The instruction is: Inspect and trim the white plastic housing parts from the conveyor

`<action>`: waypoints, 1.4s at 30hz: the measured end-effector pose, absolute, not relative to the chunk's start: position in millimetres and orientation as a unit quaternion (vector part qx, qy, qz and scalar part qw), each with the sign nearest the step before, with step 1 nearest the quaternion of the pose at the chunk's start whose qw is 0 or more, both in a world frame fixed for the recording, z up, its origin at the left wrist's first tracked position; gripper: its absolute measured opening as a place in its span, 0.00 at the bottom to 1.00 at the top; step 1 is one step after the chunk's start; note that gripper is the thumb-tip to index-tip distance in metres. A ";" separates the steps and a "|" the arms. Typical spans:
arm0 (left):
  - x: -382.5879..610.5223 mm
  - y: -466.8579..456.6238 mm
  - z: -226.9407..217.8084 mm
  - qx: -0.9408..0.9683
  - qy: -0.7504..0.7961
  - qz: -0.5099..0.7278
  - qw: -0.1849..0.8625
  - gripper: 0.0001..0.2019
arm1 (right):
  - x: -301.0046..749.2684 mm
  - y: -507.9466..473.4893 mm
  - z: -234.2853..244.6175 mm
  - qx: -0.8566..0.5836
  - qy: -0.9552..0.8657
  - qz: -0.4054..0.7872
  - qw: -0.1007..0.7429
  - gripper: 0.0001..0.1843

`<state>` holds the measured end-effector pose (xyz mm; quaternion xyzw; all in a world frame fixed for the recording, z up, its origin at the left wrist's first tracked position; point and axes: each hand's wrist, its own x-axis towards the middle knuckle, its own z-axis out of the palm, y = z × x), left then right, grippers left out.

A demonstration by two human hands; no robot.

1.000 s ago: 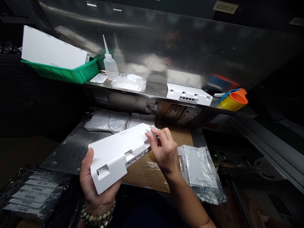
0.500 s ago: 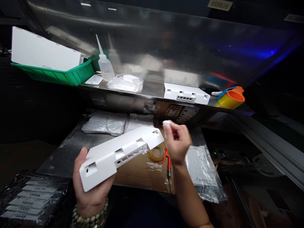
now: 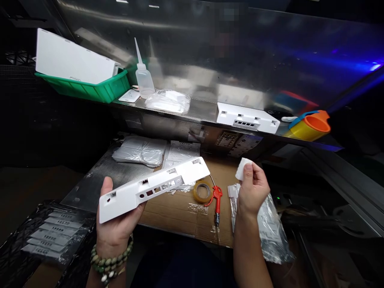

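My left hand (image 3: 115, 224) grips a long white plastic housing (image 3: 153, 188) by its near end, its port-slotted edge turned toward me and its far end lifted over the cardboard. My right hand (image 3: 252, 192) is closed on a small white wipe (image 3: 242, 168), held up to the right of the housing and apart from it. Between my hands a roll of clear tape (image 3: 202, 191) and a red air blow gun (image 3: 216, 200) lie on the cardboard sheet (image 3: 183, 216). A part in a plastic bag (image 3: 270, 224) lies below my right hand.
A steel shelf (image 3: 201, 112) at the back carries a green bin (image 3: 90, 90) with a white housing, a squeeze bottle (image 3: 143, 76), a bag of wipes (image 3: 168, 101), another white housing (image 3: 247, 119) and a yellow-orange cup (image 3: 312, 126). Bagged sheets (image 3: 141, 150) lie on the bench; a black tray (image 3: 45, 236) sits lower left.
My right hand lifted the wipe off the housing and drew away to the right. My left hand turned the housing so its slotted edge faces me, uncovering the tape and blow gun.
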<state>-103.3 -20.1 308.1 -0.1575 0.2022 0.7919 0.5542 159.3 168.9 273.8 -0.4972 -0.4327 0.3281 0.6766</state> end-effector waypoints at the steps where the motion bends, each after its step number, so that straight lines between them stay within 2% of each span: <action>1: -104.1 -22.2 306.2 -0.140 0.192 0.793 0.561 0.51 | 159.5 168.5 274.0 -0.498 -0.436 0.330 0.673 0.25; 5: -105.1 -27.1 299.7 -0.071 0.147 0.779 0.605 0.52 | 158.8 164.9 276.4 -0.500 -0.459 0.326 0.658 0.25; 8: -103.9 -25.1 294.3 -0.018 0.155 0.781 0.604 0.49 | 155.2 160.5 278.8 -0.468 -0.445 0.432 0.629 0.24; 12: -100.0 -20.0 280.0 -0.001 0.217 0.826 0.520 0.38 | 148.9 152.4 285.7 -0.359 -0.443 0.671 0.473 0.25; 15: -97.6 -20.5 261.9 0.024 0.231 0.828 0.511 0.42 | 148.3 144.1 291.2 -0.311 -0.449 0.740 0.392 0.26; 23: -99.1 -32.0 238.6 0.027 0.238 0.831 0.502 0.37 | 159.0 128.5 291.8 -0.299 -0.432 0.754 0.395 0.21; 30: -107.8 -35.7 251.0 -0.019 0.265 0.822 0.504 0.42 | 161.1 122.9 292.9 -0.282 -0.447 0.749 0.400 0.21; 33: -112.5 -29.2 268.9 0.028 0.327 0.783 0.529 0.41 | 166.2 123.3 289.4 -0.276 -0.468 0.742 0.393 0.21; 36: -114.4 -19.9 283.7 0.082 0.478 0.711 0.508 0.42 | 175.1 127.4 282.1 -0.249 -0.512 0.732 0.374 0.18; 39: -112.4 -15.9 286.8 0.162 0.603 0.647 0.438 0.33 | 183.6 133.8 274.4 -0.242 -0.567 0.710 0.341 0.14; 42: -108.6 -17.3 283.4 0.302 0.626 0.619 0.365 0.21 | 188.0 139.7 270.8 -0.285 -0.535 0.687 0.401 0.12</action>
